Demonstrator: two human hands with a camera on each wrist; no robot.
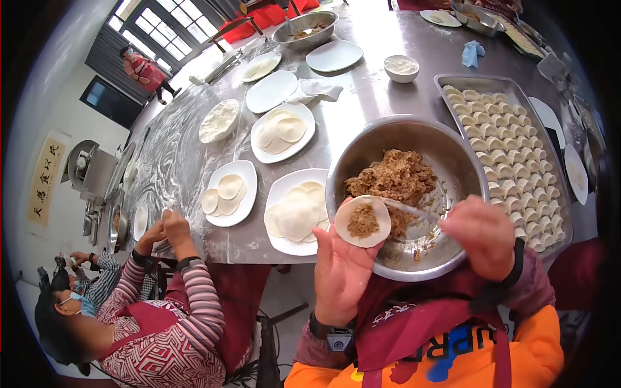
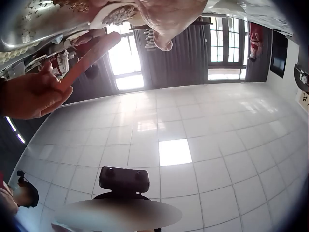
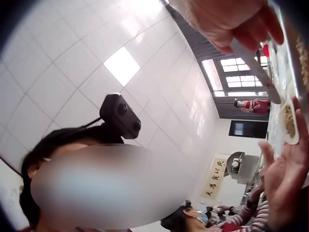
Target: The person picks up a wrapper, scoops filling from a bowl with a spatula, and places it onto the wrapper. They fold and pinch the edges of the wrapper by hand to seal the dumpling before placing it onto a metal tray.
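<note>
My left hand is palm up below the bowl's near left rim. A round dumpling wrapper lies across its extended fingers, the thumb apart from it. Brown minced filling is spread on the wrapper's middle. In my right hand I grip a flat, round-ended spatula whose blade reaches left to the wrapper's upper edge. The right wrist view shows the blade close above the filled wrapper. Behind both hands stands a big steel bowl holding a mound of filling.
On the right a metal tray holds rows of folded dumplings. To the left are plates of wrappers and a bowl of flour. Another person works at the floury table edge. A small white bowl stands behind the steel bowl.
</note>
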